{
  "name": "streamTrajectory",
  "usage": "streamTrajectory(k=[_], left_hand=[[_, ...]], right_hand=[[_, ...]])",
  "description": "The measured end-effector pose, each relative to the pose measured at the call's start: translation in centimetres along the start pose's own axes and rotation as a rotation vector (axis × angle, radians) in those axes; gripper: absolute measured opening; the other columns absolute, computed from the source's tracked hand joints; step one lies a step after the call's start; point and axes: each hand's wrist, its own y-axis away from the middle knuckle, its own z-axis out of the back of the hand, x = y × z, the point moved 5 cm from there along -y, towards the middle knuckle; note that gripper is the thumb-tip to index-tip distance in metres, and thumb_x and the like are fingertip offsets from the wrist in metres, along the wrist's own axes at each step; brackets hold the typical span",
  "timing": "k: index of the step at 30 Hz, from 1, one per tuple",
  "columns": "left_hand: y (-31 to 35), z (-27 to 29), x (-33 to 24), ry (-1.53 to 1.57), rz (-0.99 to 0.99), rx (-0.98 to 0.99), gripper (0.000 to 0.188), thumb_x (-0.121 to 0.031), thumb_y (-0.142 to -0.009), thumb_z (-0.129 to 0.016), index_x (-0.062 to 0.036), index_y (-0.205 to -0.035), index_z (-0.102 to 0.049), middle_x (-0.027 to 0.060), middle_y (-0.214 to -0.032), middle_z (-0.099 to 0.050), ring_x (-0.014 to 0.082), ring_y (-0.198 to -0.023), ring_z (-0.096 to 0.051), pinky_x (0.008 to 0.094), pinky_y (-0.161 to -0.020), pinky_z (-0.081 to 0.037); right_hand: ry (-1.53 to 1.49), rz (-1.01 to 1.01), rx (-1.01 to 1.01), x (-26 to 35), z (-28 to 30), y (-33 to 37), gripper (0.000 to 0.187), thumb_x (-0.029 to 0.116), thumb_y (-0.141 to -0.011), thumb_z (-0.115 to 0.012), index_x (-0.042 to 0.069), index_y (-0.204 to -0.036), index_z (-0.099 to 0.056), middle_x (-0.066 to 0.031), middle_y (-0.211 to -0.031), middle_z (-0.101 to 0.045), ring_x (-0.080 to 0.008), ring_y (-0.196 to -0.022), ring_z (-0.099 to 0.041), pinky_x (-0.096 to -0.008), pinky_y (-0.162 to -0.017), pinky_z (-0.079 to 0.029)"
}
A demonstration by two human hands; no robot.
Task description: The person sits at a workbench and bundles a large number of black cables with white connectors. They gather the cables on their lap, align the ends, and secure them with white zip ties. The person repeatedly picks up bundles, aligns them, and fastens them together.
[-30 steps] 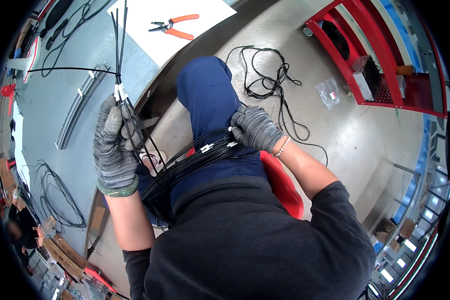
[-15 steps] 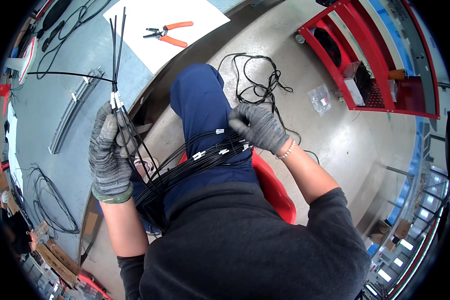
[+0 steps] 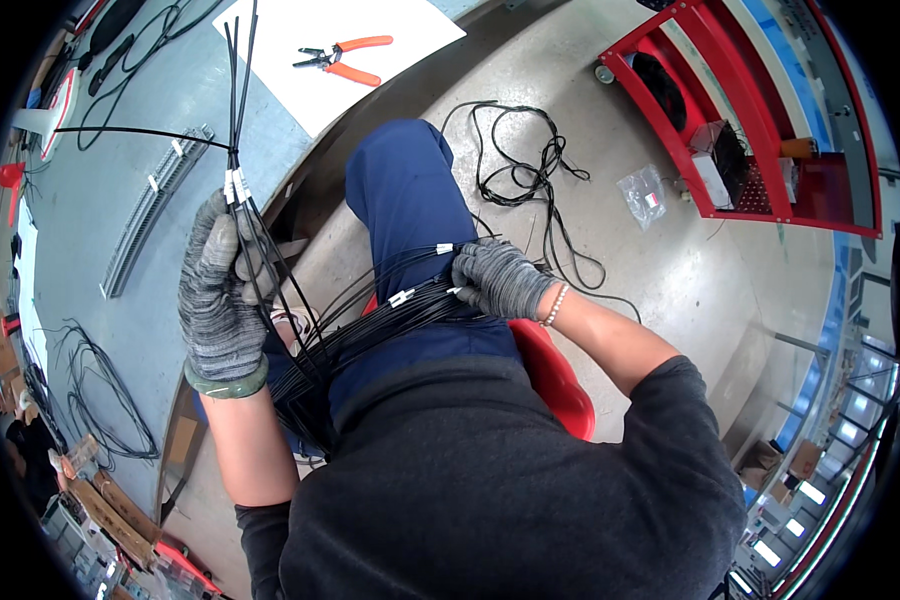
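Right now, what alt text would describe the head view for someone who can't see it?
A seated person's grey-gloved left hand holds several thin black cables with white tags, while the grey-gloved right hand touches a black cable bundle lying across navy trousers. Orange-handled pliers lie on a white sheet on the grey table.

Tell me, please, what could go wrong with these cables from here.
1. The black cables across the lap lie over one another, so they might tangle or slide off the thighs.
2. One strand rising from the left hand sticks out sideways across the end of the grey slotted rail, and could perhaps snag there.
3. The loosely looped cable on the floor lies near the red seat and might catch a foot.
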Motion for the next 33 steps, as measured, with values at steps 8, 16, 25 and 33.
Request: streamTrajectory(k=[8, 16, 25, 33], left_hand=[[0.5, -1.0, -0.6, -0.019, -0.004, -0.165, 0.026, -0.015, -0.09, -0.06, -0.0032, -0.112, -0.056, -0.0027, -0.068, -0.054, 0.0037, -0.05, -0.047, 0.0308, -0.071, -0.057], [0.4, -0.4, -0.6, 0.01, 0.0, 0.042, 0.025, -0.014, -0.091, -0.058, -0.0071, -0.115, -0.055, -0.0035, -0.084, -0.056, 0.0011, -0.062, -0.046, 0.015, -0.047, -0.036], [0.4, -0.7, -0.4, -0.038, 0.009, -0.032, 0.032, -0.016, -0.089, -0.06, -0.0059, -0.119, -0.054, -0.0031, -0.085, -0.059, 0.0021, -0.065, -0.051, 0.0153, -0.048, -0.039], [0.3, -1.2, -0.5, -0.038, 0.007, -0.047, 0.024, -0.015, -0.089, -0.06, -0.0038, -0.11, -0.056, -0.0026, -0.066, -0.053, 0.0036, -0.045, -0.043, 0.0291, -0.069, -0.056]], right_hand=[[-0.758, -0.102, 0.394, -2.7, -0.1, -1.7, 0.01, 0.012, -0.088, -0.057, 0.006, -0.092, -0.063, -0.0008, -0.077, -0.064, -0.0115, -0.07, -0.057, -0.0266, -0.067, -0.048], [-0.693, -0.305, 0.509, -1.7, 1.8, -2.1, 0.017, 0.021, -0.091, -0.054, 0.008, -0.089, -0.065, 0.0019, -0.076, -0.064, -0.0106, -0.068, -0.054, -0.0268, -0.066, -0.046], [-0.668, -0.329, 0.549, -2.1, 1.7, -2.7, 0.023, 0.027, -0.091, -0.054, 0.009, -0.09, -0.068, 0.0012, -0.076, -0.066, -0.0107, -0.071, -0.056, -0.0276, -0.069, -0.046], [-0.64, -0.304, 0.518, -2.0, 1.8, -3.0, 0.023, 0.026, -0.091, -0.053, 0.007, -0.089, -0.067, -0.0003, -0.075, -0.067, -0.011, -0.071, -0.056, -0.0273, -0.07, -0.046]])
